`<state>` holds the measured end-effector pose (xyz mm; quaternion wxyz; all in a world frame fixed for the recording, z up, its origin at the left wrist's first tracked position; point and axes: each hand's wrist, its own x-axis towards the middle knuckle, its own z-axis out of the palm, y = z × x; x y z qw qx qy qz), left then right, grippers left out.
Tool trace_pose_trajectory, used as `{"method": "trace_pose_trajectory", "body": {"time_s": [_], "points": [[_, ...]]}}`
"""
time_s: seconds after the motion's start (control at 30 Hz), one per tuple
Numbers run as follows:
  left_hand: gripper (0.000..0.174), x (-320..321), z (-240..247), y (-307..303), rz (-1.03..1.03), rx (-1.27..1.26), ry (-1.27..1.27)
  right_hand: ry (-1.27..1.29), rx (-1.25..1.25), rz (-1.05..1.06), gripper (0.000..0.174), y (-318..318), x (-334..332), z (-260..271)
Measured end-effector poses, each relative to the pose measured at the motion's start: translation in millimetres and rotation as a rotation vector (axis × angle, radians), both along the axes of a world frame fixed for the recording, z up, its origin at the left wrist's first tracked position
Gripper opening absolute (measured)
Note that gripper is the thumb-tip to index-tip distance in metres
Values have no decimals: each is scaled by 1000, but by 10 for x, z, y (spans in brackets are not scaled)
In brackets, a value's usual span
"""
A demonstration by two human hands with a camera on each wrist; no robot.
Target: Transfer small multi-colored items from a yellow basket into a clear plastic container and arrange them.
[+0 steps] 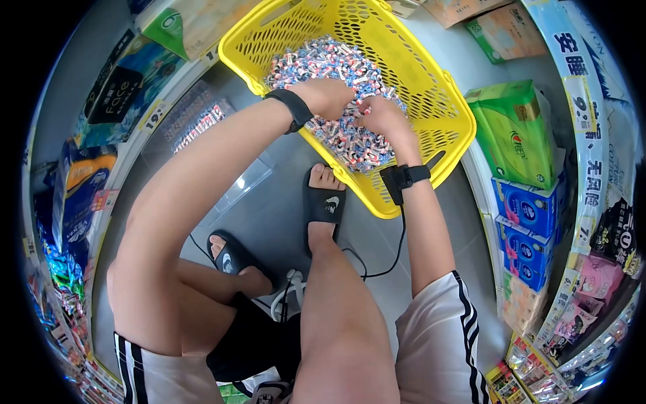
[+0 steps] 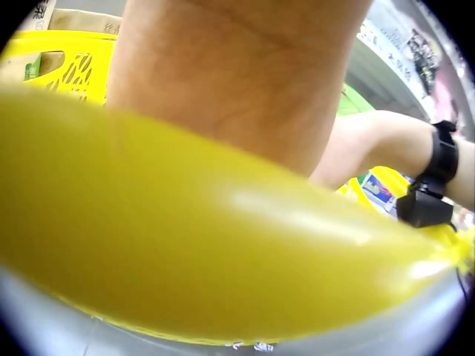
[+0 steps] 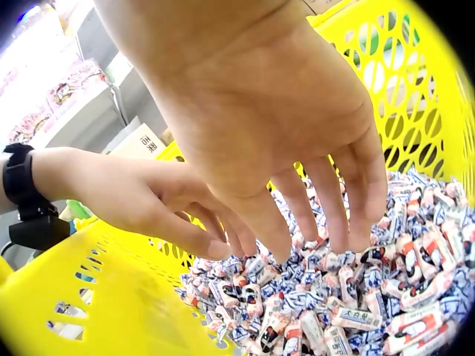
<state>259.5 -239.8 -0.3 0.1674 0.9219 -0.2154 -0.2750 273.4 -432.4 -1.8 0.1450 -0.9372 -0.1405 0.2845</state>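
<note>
Inside a yellow basket (image 1: pixel 437 94) lies a heap of wrapped candies (image 1: pixel 336 60), white, blue and red. Both hands are over the heap, close together. The left hand (image 1: pixel 326 97) reaches in across the near left rim, and in the right wrist view the left hand (image 3: pixel 167 196) has loosely bent fingers just above the candies (image 3: pixel 356 319). The right hand (image 1: pixel 387 121) has its palm showing in the right wrist view, with the right hand's (image 3: pixel 289 141) fingers relaxed and pointing down to the candies. No candy shows in either hand. The basket rim (image 2: pixel 185 230) hides the left fingers in the left wrist view.
Shelves with packed goods stand on both sides, among them a green tissue pack (image 1: pixel 508 135) and blue packs (image 1: pixel 528 205) at the right. A clear container (image 1: pixel 239 182) is on the floor left of the sandaled feet (image 1: pixel 325 202). A black cable (image 1: pixel 397 249) hangs from the right wrist.
</note>
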Motion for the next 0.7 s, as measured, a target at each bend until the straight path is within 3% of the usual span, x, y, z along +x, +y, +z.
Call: {"method": "trace_pose_trajectory", "body": {"time_s": [0.23,0.5,0.7], "points": [[28,60,49,-81,-90,128,147,183,-124,22,40,108,82,-78],[33,137,220,-40,-77,192,240,154,-114,9,39,262,118,62],[27,266,-36,39,-37,-84,53,123,-44,-32,38,358,180,-73]]}}
